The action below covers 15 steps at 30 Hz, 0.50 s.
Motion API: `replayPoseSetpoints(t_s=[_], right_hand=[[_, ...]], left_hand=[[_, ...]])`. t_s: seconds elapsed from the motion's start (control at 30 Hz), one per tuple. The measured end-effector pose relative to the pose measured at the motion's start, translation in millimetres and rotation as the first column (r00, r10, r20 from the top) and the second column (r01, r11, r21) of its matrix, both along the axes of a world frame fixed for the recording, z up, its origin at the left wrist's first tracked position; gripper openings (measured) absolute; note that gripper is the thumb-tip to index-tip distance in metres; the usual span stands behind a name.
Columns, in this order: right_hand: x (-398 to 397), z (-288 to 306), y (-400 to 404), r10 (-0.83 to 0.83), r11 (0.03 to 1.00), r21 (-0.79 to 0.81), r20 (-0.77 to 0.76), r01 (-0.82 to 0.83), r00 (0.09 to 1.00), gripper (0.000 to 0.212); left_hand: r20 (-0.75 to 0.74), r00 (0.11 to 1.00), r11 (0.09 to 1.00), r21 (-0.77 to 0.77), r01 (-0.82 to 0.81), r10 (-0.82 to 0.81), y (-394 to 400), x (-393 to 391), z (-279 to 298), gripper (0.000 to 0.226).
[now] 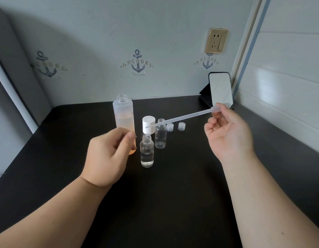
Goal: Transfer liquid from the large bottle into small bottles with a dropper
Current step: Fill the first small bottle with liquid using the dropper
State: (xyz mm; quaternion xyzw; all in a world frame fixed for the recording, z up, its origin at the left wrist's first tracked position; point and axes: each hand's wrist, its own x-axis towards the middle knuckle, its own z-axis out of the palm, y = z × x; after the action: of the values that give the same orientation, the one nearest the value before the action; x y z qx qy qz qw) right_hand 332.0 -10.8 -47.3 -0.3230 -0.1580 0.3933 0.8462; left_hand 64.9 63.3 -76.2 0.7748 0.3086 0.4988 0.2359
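here, right fingers (pixel 219 111) pinch the dropper (pixel 182 117) over a black table (pixel 173 194); left fingers (pixel 125 138) loosely curled, empty.

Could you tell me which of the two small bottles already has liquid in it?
It is the nearer small bottle, beside the left hand: clear liquid fills its lower part. The farther small bottle, by the white cap, looks empty.

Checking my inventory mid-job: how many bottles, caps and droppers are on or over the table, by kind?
Large bottle, uncapped: 1
Small bottles, near one and far one, both uncapped: 2
White cap: 1
Small clear caps, left one and right one: 2
Dropper, held in the right hand: 1
Total: 7
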Motion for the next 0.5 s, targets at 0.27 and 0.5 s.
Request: replayPoseSetpoints(t_s=[0.27, 0.5], right_hand=[[-1.6, -0.3, 0.6, 0.013, 1.000, 0.003, -0.004, -0.013, 1.000, 0.007], [-1.8, -0.8, 1.8, 0.033, 0.999, 0.008, -0.003, -0.032, 0.999, 0.007]], left_hand=[[0.208, 0.947, 0.956, -0.213, -0.202, 0.246, 13.7, 0.7, -1.6, 0.038], [-0.034, 0.995, 0.948, -0.302, -0.100, 0.094, 25.3, 7.3, -11.5, 0.053]])
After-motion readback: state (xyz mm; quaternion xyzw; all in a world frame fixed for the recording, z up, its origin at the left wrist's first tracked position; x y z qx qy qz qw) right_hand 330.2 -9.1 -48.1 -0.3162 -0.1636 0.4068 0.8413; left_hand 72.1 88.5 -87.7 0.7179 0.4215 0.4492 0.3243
